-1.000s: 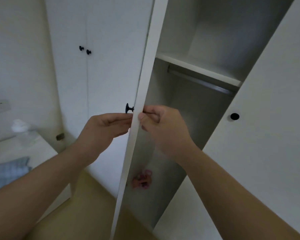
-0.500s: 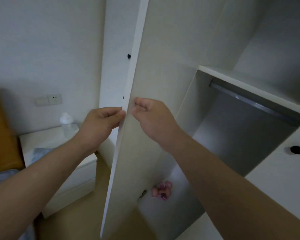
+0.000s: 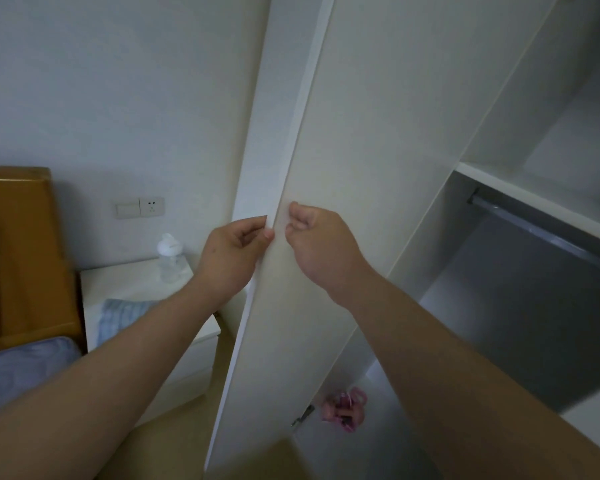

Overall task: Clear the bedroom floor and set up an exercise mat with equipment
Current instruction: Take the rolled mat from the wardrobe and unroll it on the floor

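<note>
A tall white wardrobe door (image 3: 361, 150) stands swung open in front of me, its inner face towards me. My left hand (image 3: 232, 254) pinches the door's free edge at mid height. Just right of that edge, my right hand (image 3: 321, 247) holds the door with curled fingers and thumb on its inner face. A small pink object (image 3: 345, 407) lies on the wardrobe's floor, beside the lower door hinge (image 3: 302, 415). No exercise mat is in view.
Inside the wardrobe are a white shelf (image 3: 534, 195) and a metal hanging rail (image 3: 541, 233). To the left stand a white nightstand (image 3: 136, 285) with a clear bottle (image 3: 168, 258) and a folded blue cloth (image 3: 122, 317), and a wooden headboard (image 3: 21, 254) with a blue pillow (image 3: 21, 372).
The door has swung further open to the left with both hands on its edge. My view has turned left, so the bed and nightstand now show.
</note>
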Tool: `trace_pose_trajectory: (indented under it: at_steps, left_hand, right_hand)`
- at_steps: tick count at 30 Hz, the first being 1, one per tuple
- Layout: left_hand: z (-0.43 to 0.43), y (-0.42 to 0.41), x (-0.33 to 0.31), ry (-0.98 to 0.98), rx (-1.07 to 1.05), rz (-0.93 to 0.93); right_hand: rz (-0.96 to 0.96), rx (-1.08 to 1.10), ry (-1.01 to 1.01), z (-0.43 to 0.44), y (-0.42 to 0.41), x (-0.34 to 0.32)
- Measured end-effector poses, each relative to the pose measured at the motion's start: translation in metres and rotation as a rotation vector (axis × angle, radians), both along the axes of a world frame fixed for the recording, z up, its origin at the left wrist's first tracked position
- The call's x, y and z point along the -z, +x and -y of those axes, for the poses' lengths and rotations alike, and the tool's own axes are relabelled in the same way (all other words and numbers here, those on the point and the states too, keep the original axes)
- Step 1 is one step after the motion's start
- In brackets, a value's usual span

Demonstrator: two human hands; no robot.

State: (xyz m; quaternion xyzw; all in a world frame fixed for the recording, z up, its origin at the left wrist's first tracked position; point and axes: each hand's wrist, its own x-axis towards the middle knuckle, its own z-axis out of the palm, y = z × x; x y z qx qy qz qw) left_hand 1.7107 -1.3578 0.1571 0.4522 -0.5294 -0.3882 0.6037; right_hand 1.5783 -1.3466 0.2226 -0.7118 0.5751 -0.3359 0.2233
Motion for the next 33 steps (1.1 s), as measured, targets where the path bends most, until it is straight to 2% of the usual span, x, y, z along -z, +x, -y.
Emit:
trace_pose_trajectory:
  at_steps: [3,5,6,8,12,16,19,21,23,25,26,33]
  left_hand:
    - [-0.008,-0.009,0.008,-0.108,-0.281,0.102]
    - [-0.031,-0.027,0.011,-0.333,-0.434,0.216]
    - [-0.044,-0.040,0.016,-0.431,-0.437,0.260]
    - [-0.063,-0.071,0.028,-0.495,-0.278,0.273]
    - [-0.069,-0.134,0.053,-0.315,0.095,0.224]
    - [-0.068,-0.202,0.040,-0.247,0.443,0.211]
    - [-0.069,-0.258,0.026,-0.172,0.697,0.150]
    - [-0.071,-0.295,0.018,-0.085,0.857,0.095]
    - [-0.072,-0.326,0.012,0.104,1.014,0.045]
    - [-0.075,-0.350,0.007,0.262,1.127,0.068]
    - [-0.077,-0.357,0.006,0.279,1.163,0.093]
    - [-0.091,-0.366,-0.018,0.261,1.199,0.058]
  right_hand:
    - [0.095,-0.028,0.060,-0.009,-0.012,-0.001]
    - [0.144,-0.033,0.095,-0.017,-0.029,-0.001]
    - [0.154,-0.021,0.097,-0.022,-0.039,-0.001]
    - [0.159,0.053,0.081,-0.033,-0.069,0.003]
    - [0.141,0.291,0.067,-0.060,-0.136,0.019]
    - [0.066,0.563,0.019,-0.103,-0.207,0.022]
    - [0.093,0.809,-0.048,-0.140,-0.249,0.018]
    - [0.088,0.994,-0.123,-0.162,-0.275,0.016]
    - [0.082,1.144,-0.171,-0.180,-0.295,0.014]
    - [0.104,1.240,-0.196,-0.194,-0.312,0.012]
    - [0.107,1.263,-0.196,-0.198,-0.319,0.011]
    - [0.041,1.198,-0.129,-0.183,-0.349,-0.007]
